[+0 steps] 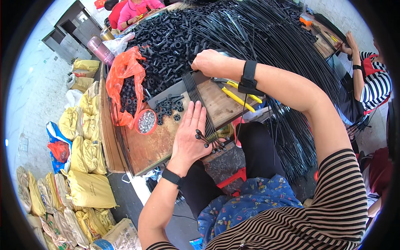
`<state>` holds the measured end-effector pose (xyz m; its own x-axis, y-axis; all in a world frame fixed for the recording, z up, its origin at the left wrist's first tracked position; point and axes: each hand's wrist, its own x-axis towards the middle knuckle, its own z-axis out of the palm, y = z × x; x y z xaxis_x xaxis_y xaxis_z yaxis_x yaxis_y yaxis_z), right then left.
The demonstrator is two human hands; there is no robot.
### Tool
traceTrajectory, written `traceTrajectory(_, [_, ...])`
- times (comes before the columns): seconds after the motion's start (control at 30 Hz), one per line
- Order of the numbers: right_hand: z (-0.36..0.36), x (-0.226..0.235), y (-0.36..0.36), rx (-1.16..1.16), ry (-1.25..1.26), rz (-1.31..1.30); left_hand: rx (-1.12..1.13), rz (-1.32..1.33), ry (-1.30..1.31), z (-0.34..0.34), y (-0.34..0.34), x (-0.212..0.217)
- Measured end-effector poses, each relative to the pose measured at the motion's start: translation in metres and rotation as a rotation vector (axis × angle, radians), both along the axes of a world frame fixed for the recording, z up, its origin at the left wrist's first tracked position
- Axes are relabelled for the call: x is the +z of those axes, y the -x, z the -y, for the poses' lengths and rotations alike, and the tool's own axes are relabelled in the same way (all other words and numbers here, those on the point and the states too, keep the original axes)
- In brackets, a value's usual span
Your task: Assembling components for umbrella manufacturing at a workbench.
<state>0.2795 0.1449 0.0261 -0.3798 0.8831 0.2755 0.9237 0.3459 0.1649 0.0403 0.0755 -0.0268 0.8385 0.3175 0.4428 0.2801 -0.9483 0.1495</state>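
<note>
Several slim, straight, black plastic-looking rods [192, 86] lie side by side over brown wooden tabletop [164, 134], between my two hands. Left hand [189, 135]: fingers straight, together, beside rods; grip on them not visible. Right hand [207, 62]: fingers curled nearly closed by far ends; cannot tell what they hold. Best, I judge: light pressure, rods parallel, ends even.

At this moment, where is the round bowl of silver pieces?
In the head view, the bowl is left of the left hand, between the orange bag and small black parts.
</note>
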Motion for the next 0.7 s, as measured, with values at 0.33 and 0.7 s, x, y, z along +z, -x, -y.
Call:
traceTrajectory(0.33, [-0.0008, -0.0017, 0.0007, 0.010, -0.024, 0.012, -0.010, 0.019, -0.010, 0.0005, 0.0001, 0.0003])
traceTrajectory(0.7, [-0.0048, -0.0044, 0.0005, 0.020, -0.035, 0.044, -0.004, -0.045, 0.000, 0.0009, 0.0006, 0.0065])
